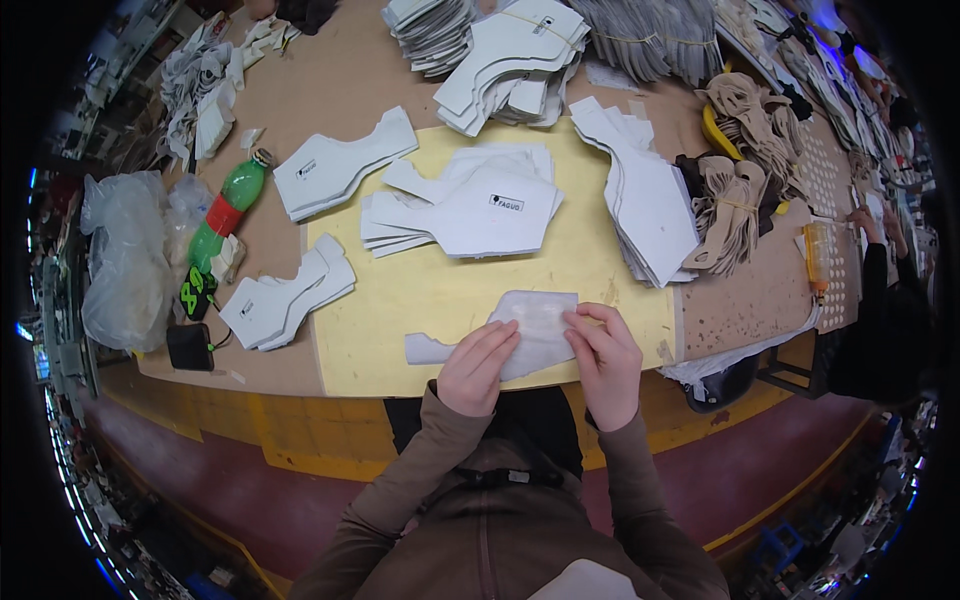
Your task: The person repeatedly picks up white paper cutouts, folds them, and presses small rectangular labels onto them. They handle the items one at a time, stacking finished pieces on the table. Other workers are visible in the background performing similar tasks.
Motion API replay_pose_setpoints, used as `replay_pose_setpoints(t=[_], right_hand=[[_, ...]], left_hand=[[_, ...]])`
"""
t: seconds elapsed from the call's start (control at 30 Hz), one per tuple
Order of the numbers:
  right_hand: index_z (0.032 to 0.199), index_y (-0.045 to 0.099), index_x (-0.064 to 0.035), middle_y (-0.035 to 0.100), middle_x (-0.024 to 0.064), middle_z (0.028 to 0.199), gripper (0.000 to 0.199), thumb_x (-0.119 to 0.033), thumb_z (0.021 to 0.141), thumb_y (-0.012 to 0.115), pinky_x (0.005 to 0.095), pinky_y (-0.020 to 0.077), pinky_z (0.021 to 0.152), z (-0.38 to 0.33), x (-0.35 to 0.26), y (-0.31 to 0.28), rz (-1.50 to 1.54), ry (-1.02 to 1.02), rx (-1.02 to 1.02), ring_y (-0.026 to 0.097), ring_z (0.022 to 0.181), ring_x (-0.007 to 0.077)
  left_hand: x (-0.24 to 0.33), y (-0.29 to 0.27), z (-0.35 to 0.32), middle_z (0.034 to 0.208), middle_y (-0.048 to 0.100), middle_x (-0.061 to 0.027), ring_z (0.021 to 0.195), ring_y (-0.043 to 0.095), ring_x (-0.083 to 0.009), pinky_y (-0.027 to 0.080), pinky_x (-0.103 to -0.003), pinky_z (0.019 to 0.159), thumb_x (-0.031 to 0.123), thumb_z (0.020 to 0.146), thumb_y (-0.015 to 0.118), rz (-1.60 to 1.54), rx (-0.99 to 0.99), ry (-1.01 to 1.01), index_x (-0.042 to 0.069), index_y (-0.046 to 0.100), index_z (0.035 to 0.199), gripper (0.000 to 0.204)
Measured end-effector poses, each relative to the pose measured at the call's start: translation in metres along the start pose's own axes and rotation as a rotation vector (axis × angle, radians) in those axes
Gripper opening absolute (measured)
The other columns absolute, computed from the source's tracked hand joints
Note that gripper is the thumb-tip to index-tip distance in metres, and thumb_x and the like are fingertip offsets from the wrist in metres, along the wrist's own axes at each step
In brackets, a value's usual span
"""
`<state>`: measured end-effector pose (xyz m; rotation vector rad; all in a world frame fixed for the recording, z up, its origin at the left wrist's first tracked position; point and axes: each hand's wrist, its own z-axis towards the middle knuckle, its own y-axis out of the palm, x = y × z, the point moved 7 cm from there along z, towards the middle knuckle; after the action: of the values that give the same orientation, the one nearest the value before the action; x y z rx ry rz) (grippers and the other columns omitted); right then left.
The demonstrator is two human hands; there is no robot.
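Two hands work one white cut piece on the yellow board, at the near edge of the table. Largest items first: beyond the hands lie fanned stacks of white cut pieces, and a further stack sits beyond and outward of the right hand. Off past the left hand lie a smaller stack and a green bottle.

Step in hand, by judgement: smoothing or aligning the piece flat on the board. The next move calls for steady pressure without shifting it.

Left hand: fingers extended, together, pressing flat on the piece's near edge. Right hand: fingers curled, tips pinching its right edge; whether a second layer is being peeled or laid cannot be told from here.
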<state>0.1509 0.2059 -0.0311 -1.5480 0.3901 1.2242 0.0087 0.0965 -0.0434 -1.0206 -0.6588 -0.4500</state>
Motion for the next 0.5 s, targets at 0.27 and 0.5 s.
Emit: replay_pose_setpoints(t=[0.27, 0.5], right_hand=[[0.107, 0.074, 0.0005, 0.066, 0.0122, 0.107, 0.022, 0.005, 0.087, 0.069, 0.0325, 0.0533, 0.074, 0.012, -0.004, 0.003, -0.029, -0.07, -0.017, 0.066, 0.084, 0.0244], [0.102, 0.075, -0.0018, 0.068, 0.0107, 0.097, 0.032, 0.009, 0.072, 0.071, 0.0367, 0.0558, 0.074, -0.011, -0.062, 0.027, 0.071, -0.417, -0.093, 0.068, 0.089, 0.0289]], left_hand=[[0.002, 0.0, 0.0, 0.118, 0.071, -0.0144, 0.11, 0.067, -0.0352, 0.054, -0.042, 0.095, -0.012, 0.076, 0.062, -0.001, 0.01, 0.002, -0.003, 0.072, 0.111, 0.038], [-0.006, 0.005, -0.008, 0.119, 0.063, -0.0186, 0.107, 0.064, -0.0371, 0.055, -0.042, 0.092, -0.013, 0.078, 0.063, -0.061, 0.072, -0.05, -0.002, 0.069, 0.104, 0.029]])
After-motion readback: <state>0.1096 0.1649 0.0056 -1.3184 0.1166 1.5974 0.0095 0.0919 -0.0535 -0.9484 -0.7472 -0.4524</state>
